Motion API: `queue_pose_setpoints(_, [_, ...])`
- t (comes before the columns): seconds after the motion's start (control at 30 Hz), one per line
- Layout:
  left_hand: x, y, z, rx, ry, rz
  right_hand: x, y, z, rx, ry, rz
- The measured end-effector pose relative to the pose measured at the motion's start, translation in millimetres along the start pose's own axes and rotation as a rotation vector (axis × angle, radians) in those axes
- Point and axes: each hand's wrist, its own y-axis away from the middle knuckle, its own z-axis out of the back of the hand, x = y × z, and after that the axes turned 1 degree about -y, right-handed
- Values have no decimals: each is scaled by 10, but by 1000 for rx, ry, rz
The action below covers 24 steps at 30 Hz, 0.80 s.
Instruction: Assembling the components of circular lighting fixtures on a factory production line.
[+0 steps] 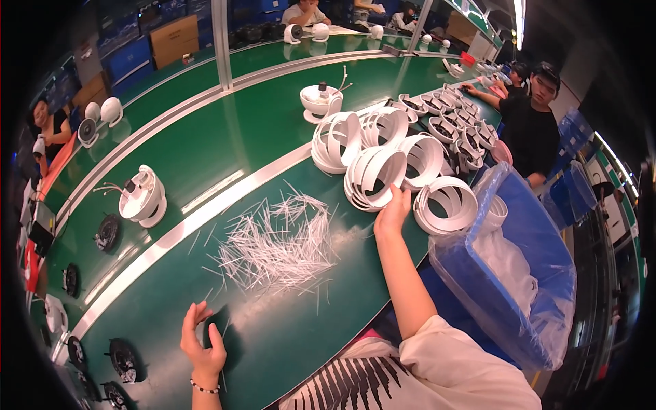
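Observation:
My right hand (392, 213) reaches to the near right rim of a stack of white plastic rings (372, 179), its fingers closed at the edge of a ring. Part of that grip is hidden from view. More nested white rings (445, 206) stand around it in several stacks. My left hand (203, 345), with a beaded bracelet at the wrist, hovers over the green bench with nothing in it, fingers curved and thumb apart. Between the hands, beyond them, lies a loose heap of thin white strips (277, 242).
A blue bin (519, 273) lined with clear plastic, holding white parts, stands at my right. White round housings (142, 198) and black round parts (124, 361) sit along the green conveyor. Dark-centred white assemblies (447, 126) crowd the far right, near a co-worker (529, 126).

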Motion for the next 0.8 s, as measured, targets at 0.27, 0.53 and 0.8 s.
queue_pose_setpoints(0.27, [-28,-161,129,-134,-56,-5,755,608,337,362,598,296])
queue_pose_setpoints(0.53, [884,-1487,755,-297,-546,-21,671,1840,1217,1105,958,708])
queue_pose_setpoints(0.8, [2115,-1765,410,-119,-1070,136,813,1718,1249,1086,908,631])
